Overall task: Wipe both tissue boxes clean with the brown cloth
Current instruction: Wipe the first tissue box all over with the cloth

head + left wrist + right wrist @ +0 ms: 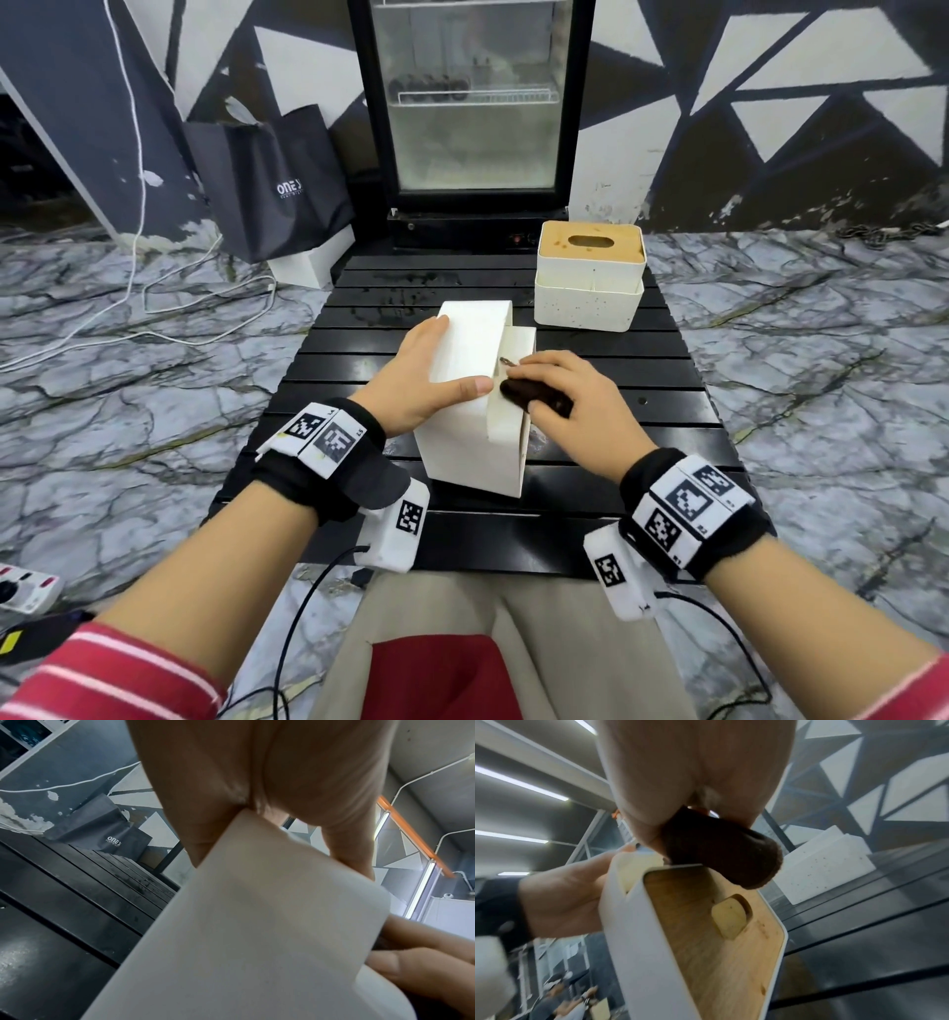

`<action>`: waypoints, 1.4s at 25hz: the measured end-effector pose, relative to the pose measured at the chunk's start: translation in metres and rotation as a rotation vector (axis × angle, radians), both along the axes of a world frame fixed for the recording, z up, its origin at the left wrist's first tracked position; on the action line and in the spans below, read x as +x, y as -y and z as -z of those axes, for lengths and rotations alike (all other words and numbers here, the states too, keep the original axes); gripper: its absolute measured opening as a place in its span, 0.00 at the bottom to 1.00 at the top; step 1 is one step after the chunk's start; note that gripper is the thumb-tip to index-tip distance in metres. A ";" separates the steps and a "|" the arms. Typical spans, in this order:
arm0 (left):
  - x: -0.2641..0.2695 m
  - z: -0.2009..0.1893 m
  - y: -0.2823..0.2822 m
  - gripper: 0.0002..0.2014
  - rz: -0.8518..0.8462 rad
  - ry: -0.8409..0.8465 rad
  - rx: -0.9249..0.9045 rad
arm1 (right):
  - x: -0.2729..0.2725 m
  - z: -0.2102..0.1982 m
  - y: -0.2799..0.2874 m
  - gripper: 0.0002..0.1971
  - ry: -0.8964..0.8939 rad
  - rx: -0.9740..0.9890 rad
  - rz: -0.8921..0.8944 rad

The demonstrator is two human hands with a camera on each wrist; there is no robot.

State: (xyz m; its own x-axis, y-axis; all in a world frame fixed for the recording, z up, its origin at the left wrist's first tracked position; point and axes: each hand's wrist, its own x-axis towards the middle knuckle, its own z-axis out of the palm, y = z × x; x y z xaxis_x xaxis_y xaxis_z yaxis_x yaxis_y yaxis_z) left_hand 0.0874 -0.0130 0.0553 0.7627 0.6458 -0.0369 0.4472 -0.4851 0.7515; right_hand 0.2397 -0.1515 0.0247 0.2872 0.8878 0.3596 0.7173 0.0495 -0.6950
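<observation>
On the black slatted table (642, 406) the near tissue box (467, 401) lies tipped on its side, its smooth white shell upward and its wooden lid, with the oval slot, facing right, as the right wrist view shows. The left hand (426, 380) spreads over the top of that box, fingers laid straight along the far-left face and thumb flat across the near edge, steadying it without curling round. The right hand (560, 383) is bunched around the brown cloth (534, 394), a dark, fuzzy roll pressed against the box's upper right edge where white rim meets wood. Behind and to the right, well apart, the second tissue box (589, 280) stands upright near the table's far right corner, speckled white walls, rounded corners, tan wooden lid with an oval opening. There is bare slatted surface between the two boxes and more along the right side and the near edge. Past the far edge stands a glass-door fridge (470, 103), and a black bag (272, 180) sits on the marbled floor (821, 360) to the left
</observation>
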 end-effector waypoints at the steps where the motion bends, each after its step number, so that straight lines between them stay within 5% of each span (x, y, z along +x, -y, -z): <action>1: 0.000 0.000 0.000 0.53 0.001 0.001 -0.005 | 0.005 -0.003 -0.001 0.19 -0.059 0.004 0.047; 12: -0.001 -0.001 0.000 0.61 0.002 0.023 -0.029 | 0.000 -0.003 -0.004 0.18 0.064 -0.039 0.075; 19: -0.002 0.002 -0.005 0.53 0.001 0.077 -0.093 | 0.015 -0.022 0.002 0.17 -0.033 -0.006 0.213; 25: 0.005 -0.007 -0.034 0.25 -0.037 0.169 0.048 | -0.033 -0.035 0.010 0.21 0.069 0.082 -0.027; 32: 0.008 0.007 -0.068 0.21 0.132 0.071 0.004 | -0.029 -0.041 0.007 0.21 0.189 -0.079 -0.116; 35: 0.001 0.005 -0.065 0.22 0.140 0.036 0.137 | -0.022 -0.045 0.009 0.21 0.225 -0.108 -0.122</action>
